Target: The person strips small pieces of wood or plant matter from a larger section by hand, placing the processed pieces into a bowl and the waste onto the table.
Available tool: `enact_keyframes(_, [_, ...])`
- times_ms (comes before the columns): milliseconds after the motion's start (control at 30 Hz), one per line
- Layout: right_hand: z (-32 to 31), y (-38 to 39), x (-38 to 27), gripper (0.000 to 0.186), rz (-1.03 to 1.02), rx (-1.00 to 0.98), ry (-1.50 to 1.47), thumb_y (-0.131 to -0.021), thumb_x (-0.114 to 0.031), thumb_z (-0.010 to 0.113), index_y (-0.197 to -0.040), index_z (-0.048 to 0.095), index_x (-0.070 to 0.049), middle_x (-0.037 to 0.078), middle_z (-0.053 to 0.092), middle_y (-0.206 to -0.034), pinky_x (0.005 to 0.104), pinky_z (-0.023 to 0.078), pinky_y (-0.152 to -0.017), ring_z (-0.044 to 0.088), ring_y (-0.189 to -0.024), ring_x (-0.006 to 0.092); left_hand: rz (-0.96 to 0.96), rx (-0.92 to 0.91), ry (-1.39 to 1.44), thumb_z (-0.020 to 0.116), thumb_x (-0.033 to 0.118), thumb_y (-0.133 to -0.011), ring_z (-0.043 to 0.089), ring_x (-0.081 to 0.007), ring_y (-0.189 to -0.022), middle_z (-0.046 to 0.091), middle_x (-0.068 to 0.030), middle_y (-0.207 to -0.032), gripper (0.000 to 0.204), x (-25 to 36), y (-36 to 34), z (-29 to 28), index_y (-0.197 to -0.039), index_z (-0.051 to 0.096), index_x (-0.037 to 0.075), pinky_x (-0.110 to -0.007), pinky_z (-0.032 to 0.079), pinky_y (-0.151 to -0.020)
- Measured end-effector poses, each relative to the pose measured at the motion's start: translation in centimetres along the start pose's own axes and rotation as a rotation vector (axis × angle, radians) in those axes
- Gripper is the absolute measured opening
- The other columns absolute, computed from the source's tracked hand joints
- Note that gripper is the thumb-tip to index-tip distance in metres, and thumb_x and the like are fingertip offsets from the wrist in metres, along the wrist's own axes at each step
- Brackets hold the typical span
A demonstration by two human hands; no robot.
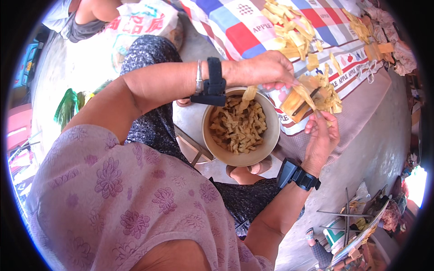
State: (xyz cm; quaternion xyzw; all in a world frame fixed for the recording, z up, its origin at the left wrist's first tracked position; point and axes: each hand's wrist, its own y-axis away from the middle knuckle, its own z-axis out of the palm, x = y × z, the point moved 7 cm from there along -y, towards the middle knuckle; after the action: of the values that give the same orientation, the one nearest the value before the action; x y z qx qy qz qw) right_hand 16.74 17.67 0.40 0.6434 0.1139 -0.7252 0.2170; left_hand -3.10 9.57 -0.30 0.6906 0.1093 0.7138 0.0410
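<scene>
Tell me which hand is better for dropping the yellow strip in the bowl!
Probably the left hand: it looks nearer the bowl. The right hand is farther off to the right. Both seem to pinch the yellow strip.

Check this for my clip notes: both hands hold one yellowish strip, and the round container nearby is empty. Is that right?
Not quite: in the head view, the round container nearby holds a heap of yellowish pieces. The left hand and right hand do hold one yellowish strip.
</scene>
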Motion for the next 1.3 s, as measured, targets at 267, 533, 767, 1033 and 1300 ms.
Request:
enact_keyframes(267, [-0.7,-0.6,2.2,0.010,0.094,0.027,0.153,-0.085,0.002,0.063,-0.093,0.058,0.000,0.008,0.062,-0.072,0.0220,0.042,-0.050,0.053,-0.055,0.0094,0.111,0.177,-0.582,0.065,0.029,-0.086,0.050,-0.0107,-0.052,0.055,-0.0026,-0.056,0.033,-0.2,0.0,-0.4,-0.070,0.065,0.001,-0.029,0.041,-0.051])
enact_keyframes(533, [0.3,3.0,-0.4,0.015,-0.092,-0.119,0.506,-0.085,-0.006,0.070,-0.090,0.058,0.001,0.003,0.063,-0.071,0.0197,0.043,-0.056,0.054,-0.059,0.0062,0.171,0.103,-0.369,0.065,0.020,-0.083,0.061,-0.0191,-0.068,0.066,-0.0103,-0.075,0.021,-0.7,1.8,-0.7,-0.093,0.071,0.003,-0.033,0.049,-0.065])
enact_keyframes(767, [0.8,2.6,1.9,0.020,-0.083,-0.060,0.624,-0.079,-0.004,0.076,-0.084,0.057,0.001,0.004,0.063,-0.070,0.0238,0.047,-0.058,0.056,-0.061,0.0082,0.558,0.050,-0.364,0.056,0.007,-0.092,0.040,-0.0062,-0.046,0.053,0.0006,-0.064,0.017,8.0,5.5,-1.1,-0.100,0.068,-0.002,-0.022,0.029,-0.041])
enact_keyframes(1033, [1.4,2.2,2.4,0.020,-0.117,-0.037,0.664,-0.079,-0.005,0.076,-0.081,0.057,0.002,0.007,0.063,-0.069,0.0250,0.047,-0.056,0.055,-0.054,0.0099,1.088,-0.032,-0.285,0.053,0.011,-0.094,0.047,-0.0094,-0.051,0.052,-0.0007,-0.061,0.020,16.4,8.9,-1.1,-0.098,0.066,-0.004,-0.024,0.035,-0.046])
enact_keyframes(1300, [1.5,2.6,0.4,0.010,-0.176,0.008,0.646,-0.084,-0.004,0.070,-0.085,0.061,0.001,0.004,0.063,-0.071,0.0236,0.045,-0.061,0.055,-0.064,0.0082,0.067,-0.099,-0.468,0.062,0.026,-0.085,0.052,-0.0135,-0.053,0.057,-0.0096,-0.059,0.032,3.3,3.7,1.9,-0.077,0.065,-0.005,-0.030,0.041,-0.052])
